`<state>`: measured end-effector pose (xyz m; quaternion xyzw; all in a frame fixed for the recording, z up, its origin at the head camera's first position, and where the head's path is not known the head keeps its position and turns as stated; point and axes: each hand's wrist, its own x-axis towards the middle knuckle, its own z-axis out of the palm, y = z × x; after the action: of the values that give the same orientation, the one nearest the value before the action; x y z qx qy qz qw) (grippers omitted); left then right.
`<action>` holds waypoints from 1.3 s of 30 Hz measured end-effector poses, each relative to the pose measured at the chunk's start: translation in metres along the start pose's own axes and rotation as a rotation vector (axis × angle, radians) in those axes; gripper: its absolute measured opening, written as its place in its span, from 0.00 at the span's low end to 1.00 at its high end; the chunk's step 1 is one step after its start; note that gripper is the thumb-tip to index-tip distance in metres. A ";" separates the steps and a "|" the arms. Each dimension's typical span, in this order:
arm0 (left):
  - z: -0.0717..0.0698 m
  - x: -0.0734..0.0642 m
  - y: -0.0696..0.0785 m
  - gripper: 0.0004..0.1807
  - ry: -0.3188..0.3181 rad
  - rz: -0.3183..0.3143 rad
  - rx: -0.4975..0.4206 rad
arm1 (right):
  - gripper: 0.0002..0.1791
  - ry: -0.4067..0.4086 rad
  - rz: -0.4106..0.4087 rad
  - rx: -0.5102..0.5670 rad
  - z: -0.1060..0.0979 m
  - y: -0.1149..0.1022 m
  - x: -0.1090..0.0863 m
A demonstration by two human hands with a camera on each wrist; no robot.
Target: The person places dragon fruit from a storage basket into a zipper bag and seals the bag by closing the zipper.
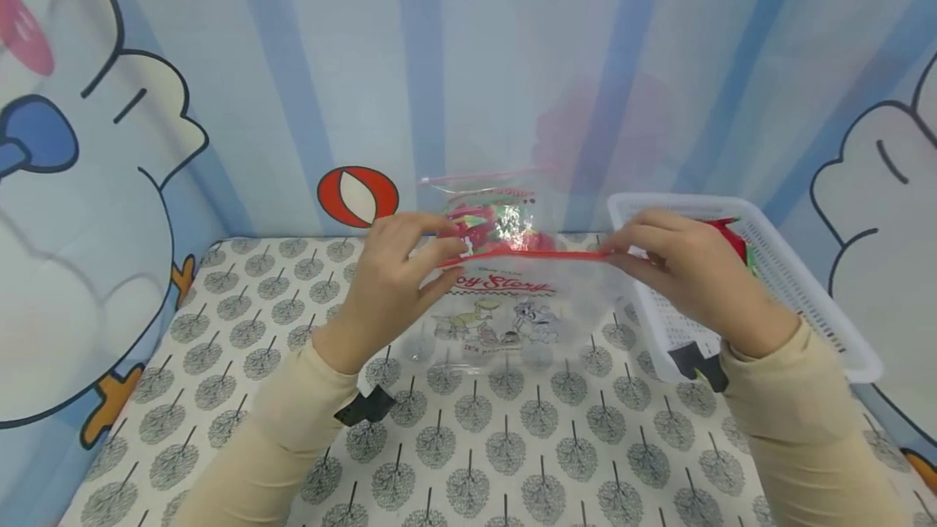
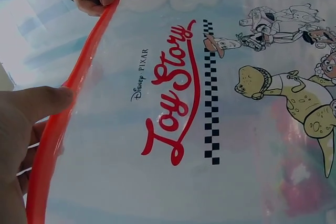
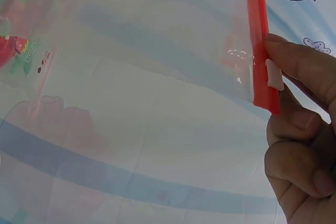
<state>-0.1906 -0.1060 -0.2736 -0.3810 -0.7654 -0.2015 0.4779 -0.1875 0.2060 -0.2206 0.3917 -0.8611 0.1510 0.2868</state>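
Observation:
A clear zip bag [image 1: 498, 315] with a red zip strip and Toy Story print hangs upright between my hands. My left hand [image 1: 395, 283] pinches the strip's left part, thumb on the near face and fingers behind, as the left wrist view shows. My right hand [image 1: 681, 271] holds the strip's right end. In the right wrist view, its thumb and forefinger grip by a white slider [image 3: 274, 74] near the strip's tip. Behind the held bag is a second clear bag [image 1: 505, 214] with red and green contents. Its lower part shows only dimly through the print.
On the right stands a white plastic basket [image 1: 812, 299] with red and green items [image 1: 732, 238] inside, partly hidden by my right hand. A tree-patterned cloth [image 1: 476, 446] covers the table. A cartoon-printed backdrop [image 1: 351, 63] rises behind it.

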 end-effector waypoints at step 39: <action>-0.019 0.003 -0.005 0.05 -0.167 -0.393 -0.148 | 0.14 0.101 -0.161 -0.025 0.027 -0.002 0.007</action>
<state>-0.1847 -0.1206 -0.2617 -0.2740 -0.8448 -0.3144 0.3353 -0.1997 0.1874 -0.2369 0.4481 -0.8130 0.1363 0.3459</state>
